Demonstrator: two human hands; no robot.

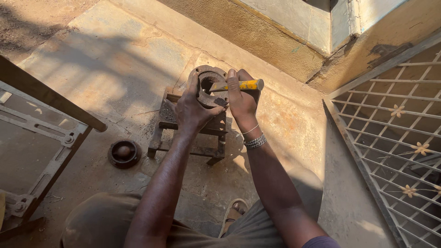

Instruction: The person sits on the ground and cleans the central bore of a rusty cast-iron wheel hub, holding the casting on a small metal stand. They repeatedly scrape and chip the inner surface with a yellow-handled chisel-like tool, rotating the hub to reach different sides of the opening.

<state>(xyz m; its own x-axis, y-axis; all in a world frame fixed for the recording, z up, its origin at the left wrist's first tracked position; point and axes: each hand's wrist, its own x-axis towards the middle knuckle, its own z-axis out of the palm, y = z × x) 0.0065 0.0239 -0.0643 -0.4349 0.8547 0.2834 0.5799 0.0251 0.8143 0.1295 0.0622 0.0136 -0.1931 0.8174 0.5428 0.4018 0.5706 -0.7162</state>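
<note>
A rusty round metal housing (207,78) with a hollow centre rests on a small dark metal stand (189,131). My left hand (192,108) grips the housing's near rim. My right hand (242,98) holds a yellow-handled tool (243,85) level across the top, its tip pointing into the hollow. Bracelets circle my right wrist.
A small round metal part (123,152) with a ball-like centre lies on the concrete floor left of the stand. A metal frame (41,133) stands at left, a grille gate (399,138) at right, a wall (275,41) behind. My sandalled foot (233,213) shows below.
</note>
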